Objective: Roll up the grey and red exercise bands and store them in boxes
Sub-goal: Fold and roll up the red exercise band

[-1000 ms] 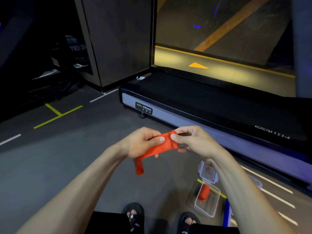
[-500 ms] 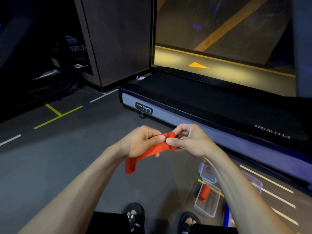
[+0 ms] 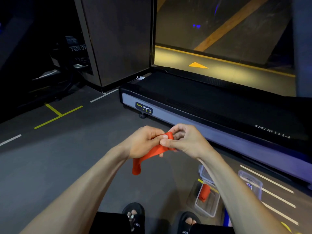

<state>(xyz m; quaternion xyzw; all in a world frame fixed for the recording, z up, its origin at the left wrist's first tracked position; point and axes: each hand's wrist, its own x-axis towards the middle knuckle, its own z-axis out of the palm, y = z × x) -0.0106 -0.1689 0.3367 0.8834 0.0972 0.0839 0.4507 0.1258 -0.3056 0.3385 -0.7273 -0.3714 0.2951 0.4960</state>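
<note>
At frame centre, the left hand (image 3: pixel 143 142) and right hand (image 3: pixel 184 141) pinch a red exercise band (image 3: pixel 152 152), its end curled. At lower right, a clear box (image 3: pixel 206 202) on the floor holds a rolled red band (image 3: pixel 205 191).

"BODY STRONG" on treadmill (image 3: pixel 168 114)

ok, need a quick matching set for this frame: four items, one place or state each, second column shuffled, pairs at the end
Items
1. loose red band
2. rolled red band
3. open box
4. treadmill

Places or states
A. lying inside the open box
B. on the floor under the right forearm
C. held in both hands, one end hanging
D. straight ahead, beyond the hands

The left hand and right hand pinch the same band.

Pairs: 1-C, 2-A, 3-B, 4-D
</note>
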